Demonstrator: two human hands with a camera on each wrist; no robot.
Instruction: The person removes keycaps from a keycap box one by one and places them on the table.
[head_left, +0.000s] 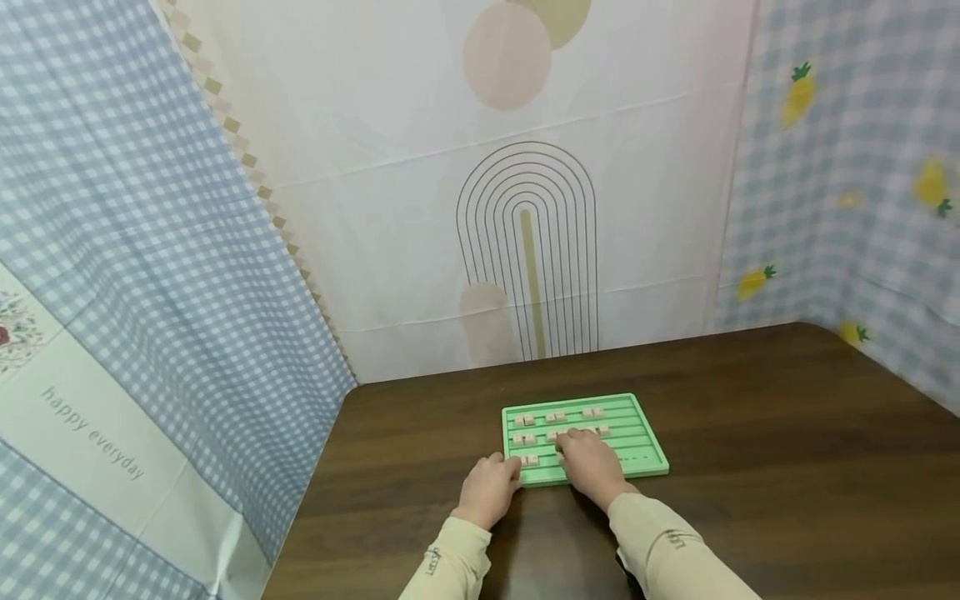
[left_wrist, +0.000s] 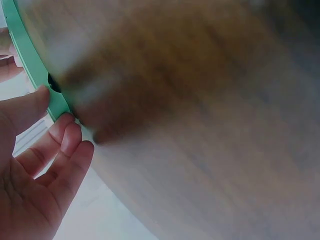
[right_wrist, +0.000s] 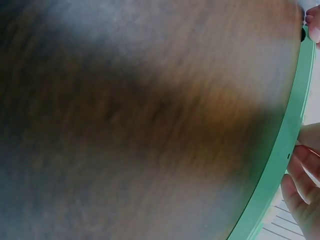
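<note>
Several tiles seem mid-arrangement: left hand grips green tray at seven o'clock; right hand, hold unclear; next calls for precise placing.

Green board, beige tiles

The words "happy everyday" stood in grey letters on the white band of the blue checked cloth, while the dark letters on the left sleeve and right sleeve and the marks on the little tiles were too small to read.
</note>
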